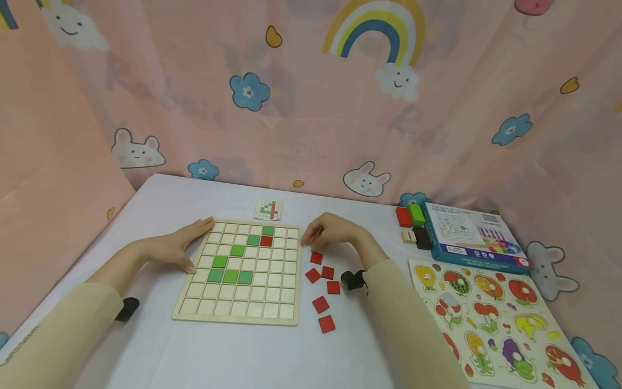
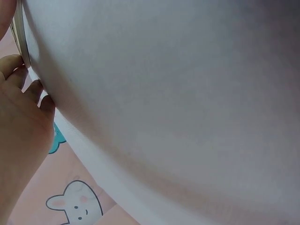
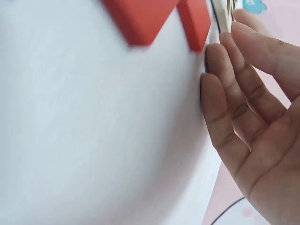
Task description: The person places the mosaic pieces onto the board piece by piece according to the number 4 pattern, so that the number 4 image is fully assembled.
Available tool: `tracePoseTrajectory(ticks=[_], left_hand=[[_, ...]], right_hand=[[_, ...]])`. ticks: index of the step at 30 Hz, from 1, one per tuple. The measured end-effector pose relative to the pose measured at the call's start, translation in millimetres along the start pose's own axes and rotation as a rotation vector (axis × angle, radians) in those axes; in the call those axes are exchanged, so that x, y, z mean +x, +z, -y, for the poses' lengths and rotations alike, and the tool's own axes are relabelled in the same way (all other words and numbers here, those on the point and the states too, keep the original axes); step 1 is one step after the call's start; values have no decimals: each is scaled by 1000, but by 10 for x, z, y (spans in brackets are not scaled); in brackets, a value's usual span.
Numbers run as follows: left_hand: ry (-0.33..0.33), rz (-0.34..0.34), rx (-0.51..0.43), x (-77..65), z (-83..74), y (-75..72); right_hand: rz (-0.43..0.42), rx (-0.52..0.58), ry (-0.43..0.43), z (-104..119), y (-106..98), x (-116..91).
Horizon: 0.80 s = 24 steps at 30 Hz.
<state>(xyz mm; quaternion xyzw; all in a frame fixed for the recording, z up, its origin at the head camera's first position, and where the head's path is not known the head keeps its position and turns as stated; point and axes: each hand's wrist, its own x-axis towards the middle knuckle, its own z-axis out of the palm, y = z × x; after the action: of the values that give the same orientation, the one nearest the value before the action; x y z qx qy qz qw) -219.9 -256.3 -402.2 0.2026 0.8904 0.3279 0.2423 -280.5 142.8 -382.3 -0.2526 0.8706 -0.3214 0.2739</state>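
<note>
A wooden grid board [image 1: 278, 295] lies flat on the white table, with several green square tiles [image 1: 230, 276] and one red tile [image 1: 266, 241] in its cells. My left hand [image 1: 176, 246] rests at the board's left edge, thumb and fingers spread along it. Beside the board's upper right edge is my right hand [image 1: 332, 231], its fingers loosely bent. In the right wrist view that hand's fingertips [image 3: 213, 89] are down at the table, and nothing shows in its grasp. Several loose red tiles [image 1: 327, 324] lie just below it, right of the board.
A small pattern card [image 1: 269, 209] lies behind the board. At the right are a blue box [image 1: 476, 237], red [image 1: 404, 217] and green [image 1: 416, 214] blocks beside it, and a fruit picture board [image 1: 500, 319]. A pink printed curtain [image 1: 301, 135] hangs behind the table.
</note>
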Motion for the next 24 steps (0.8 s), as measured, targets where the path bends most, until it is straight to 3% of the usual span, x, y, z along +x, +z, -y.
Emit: tracePoseTrajectory(ticks=[7,11,24], left_hand=[[1,2,-3,1,-12,-1],[4,2,-6,6,6,3],[9,3,-3,7,26,-4]], right_hand=[[133,-1,-3,-139,-54,-101],[163,-7,-9,-167,-25,-103],[76,-86,14,-139,47,-130]])
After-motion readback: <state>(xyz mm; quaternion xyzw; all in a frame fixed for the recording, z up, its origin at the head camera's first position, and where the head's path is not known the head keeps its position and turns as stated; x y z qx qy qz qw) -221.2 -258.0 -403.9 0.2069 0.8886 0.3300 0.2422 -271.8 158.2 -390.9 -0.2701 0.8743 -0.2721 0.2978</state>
